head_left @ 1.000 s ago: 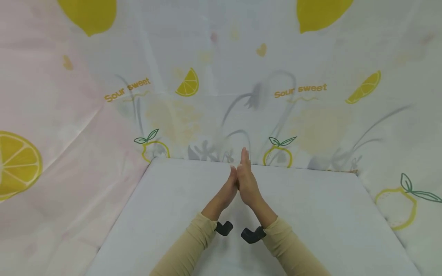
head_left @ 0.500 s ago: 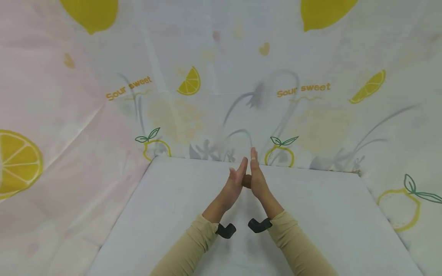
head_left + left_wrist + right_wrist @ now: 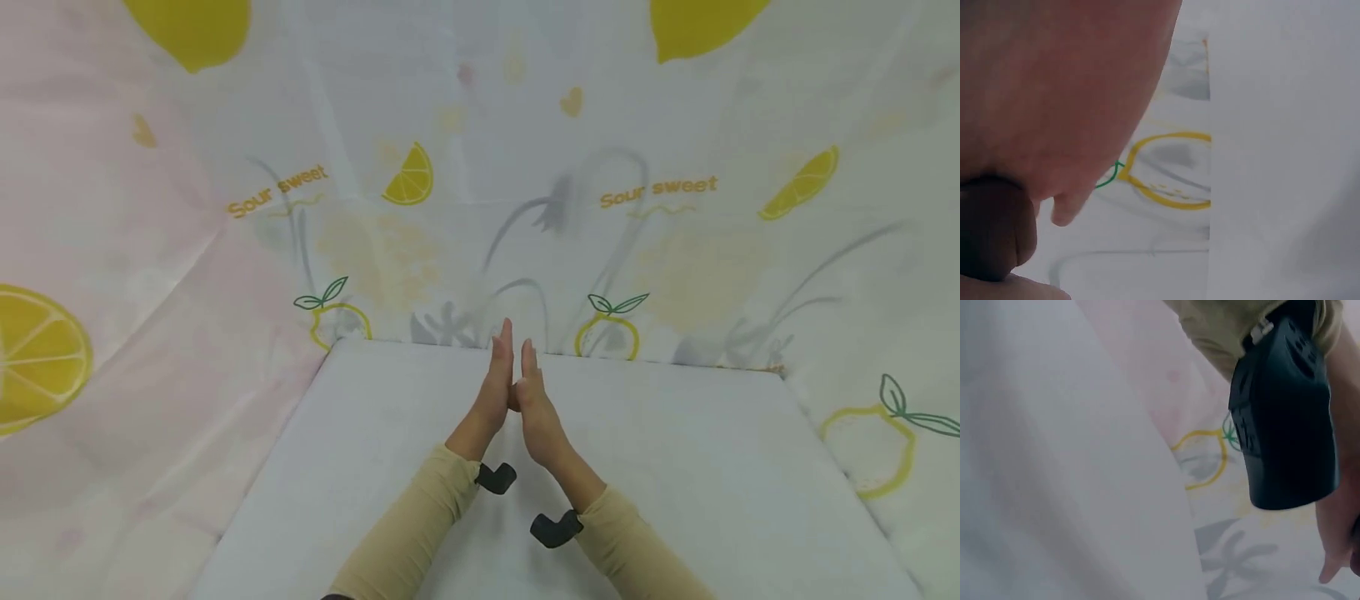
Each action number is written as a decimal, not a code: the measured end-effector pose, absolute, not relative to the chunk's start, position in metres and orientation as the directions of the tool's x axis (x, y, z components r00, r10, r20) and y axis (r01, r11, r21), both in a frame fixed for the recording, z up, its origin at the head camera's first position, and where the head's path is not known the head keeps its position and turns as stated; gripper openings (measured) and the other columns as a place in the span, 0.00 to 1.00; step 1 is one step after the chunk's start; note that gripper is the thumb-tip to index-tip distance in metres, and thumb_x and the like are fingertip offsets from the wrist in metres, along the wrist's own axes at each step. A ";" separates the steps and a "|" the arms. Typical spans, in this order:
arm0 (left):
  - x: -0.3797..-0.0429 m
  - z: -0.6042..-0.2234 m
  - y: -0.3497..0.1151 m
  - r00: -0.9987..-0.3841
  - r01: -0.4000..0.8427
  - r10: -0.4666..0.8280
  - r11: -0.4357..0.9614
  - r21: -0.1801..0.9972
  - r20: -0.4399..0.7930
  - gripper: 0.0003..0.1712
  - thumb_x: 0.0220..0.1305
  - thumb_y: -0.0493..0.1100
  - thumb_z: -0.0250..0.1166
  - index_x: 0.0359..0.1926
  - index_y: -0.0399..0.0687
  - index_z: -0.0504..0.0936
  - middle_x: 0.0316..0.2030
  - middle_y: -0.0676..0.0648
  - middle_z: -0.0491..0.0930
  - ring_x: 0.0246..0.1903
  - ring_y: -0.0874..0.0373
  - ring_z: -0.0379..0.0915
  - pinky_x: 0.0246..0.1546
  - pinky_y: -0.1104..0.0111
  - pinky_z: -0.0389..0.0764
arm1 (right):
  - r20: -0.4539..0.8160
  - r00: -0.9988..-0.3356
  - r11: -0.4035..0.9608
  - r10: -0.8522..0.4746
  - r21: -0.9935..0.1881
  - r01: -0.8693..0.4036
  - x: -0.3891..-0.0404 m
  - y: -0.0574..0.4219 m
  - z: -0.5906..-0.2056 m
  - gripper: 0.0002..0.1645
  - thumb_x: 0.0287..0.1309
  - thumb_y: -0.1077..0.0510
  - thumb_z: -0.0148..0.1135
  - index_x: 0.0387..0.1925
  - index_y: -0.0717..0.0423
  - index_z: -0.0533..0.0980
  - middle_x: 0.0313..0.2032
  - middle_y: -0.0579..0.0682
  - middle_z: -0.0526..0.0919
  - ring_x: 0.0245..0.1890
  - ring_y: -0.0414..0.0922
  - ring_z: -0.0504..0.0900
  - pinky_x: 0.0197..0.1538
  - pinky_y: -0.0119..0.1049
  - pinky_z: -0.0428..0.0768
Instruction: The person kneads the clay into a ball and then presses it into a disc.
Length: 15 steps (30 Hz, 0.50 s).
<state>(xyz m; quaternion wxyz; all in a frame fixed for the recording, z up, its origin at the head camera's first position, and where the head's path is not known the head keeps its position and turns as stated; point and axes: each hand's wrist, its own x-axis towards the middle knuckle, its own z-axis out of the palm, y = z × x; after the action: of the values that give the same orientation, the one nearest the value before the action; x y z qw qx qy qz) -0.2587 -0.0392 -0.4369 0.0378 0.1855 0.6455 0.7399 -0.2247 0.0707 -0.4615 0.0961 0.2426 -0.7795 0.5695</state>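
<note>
Between my two palms sits a small brown rounded lump (image 3: pixel 513 397). In the left wrist view the lump (image 3: pixel 991 231) is dark, with a faint crease on its side, and both palms touch it. My left hand (image 3: pixel 492 398) presses from the left with straight fingers pointing up and forward. Opposite it, my right hand (image 3: pixel 540 421) lies flat against the lump, its fingertips slightly lower than the left ones. Most of the lump is hidden by the hands; only a bit shows at the edge of the right wrist view, below my left hand (image 3: pixel 1338 531).
Below the hands is a white tabletop (image 3: pixel 675 467). A lemon-print cloth (image 3: pixel 465 108) hangs behind it and along the sides. Black wrist devices, the left one (image 3: pixel 497 478) and the right one (image 3: pixel 555 529), stick out inward from the beige sleeves.
My palms slide against each other over the lump. Since half a second ago the left hand has moved forward, the right hand has drawn back, and both have shifted slightly left.
</note>
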 end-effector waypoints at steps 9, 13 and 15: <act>-0.268 -0.451 -0.039 -0.955 0.075 0.271 -0.175 0.982 0.122 0.58 0.66 0.83 0.26 0.82 0.51 0.32 0.81 0.46 0.31 0.80 0.49 0.27 0.76 0.47 0.31 | 0.519 -0.800 0.302 -0.302 -0.744 -0.596 -0.209 0.061 -0.449 0.40 0.82 0.42 0.26 0.81 0.59 0.36 0.81 0.54 0.35 0.80 0.55 0.31 0.76 0.59 0.32; -0.264 -0.456 -0.037 -0.914 0.067 0.378 -0.224 0.972 0.150 0.50 0.72 0.77 0.23 0.82 0.54 0.31 0.81 0.51 0.33 0.80 0.53 0.28 0.77 0.52 0.36 | 0.584 -0.750 0.360 -0.310 -0.658 -0.661 -0.212 0.059 -0.439 0.42 0.81 0.40 0.24 0.80 0.65 0.37 0.81 0.57 0.38 0.80 0.54 0.35 0.76 0.58 0.32; -0.262 -0.458 -0.034 -0.880 0.098 0.434 -0.230 0.968 0.192 0.48 0.72 0.77 0.21 0.82 0.56 0.30 0.81 0.54 0.30 0.79 0.54 0.26 0.77 0.52 0.36 | 0.591 -0.751 0.391 -0.295 -0.642 -0.659 -0.217 0.061 -0.433 0.43 0.81 0.39 0.23 0.80 0.65 0.38 0.81 0.58 0.38 0.80 0.52 0.36 0.76 0.60 0.34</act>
<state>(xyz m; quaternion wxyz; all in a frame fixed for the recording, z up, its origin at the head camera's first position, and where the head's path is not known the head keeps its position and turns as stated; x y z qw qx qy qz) -0.2623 -0.0343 -0.4583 0.1114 0.2179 0.6105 0.7533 -0.2174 0.0613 -0.4334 0.1949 0.2941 -0.8110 0.4666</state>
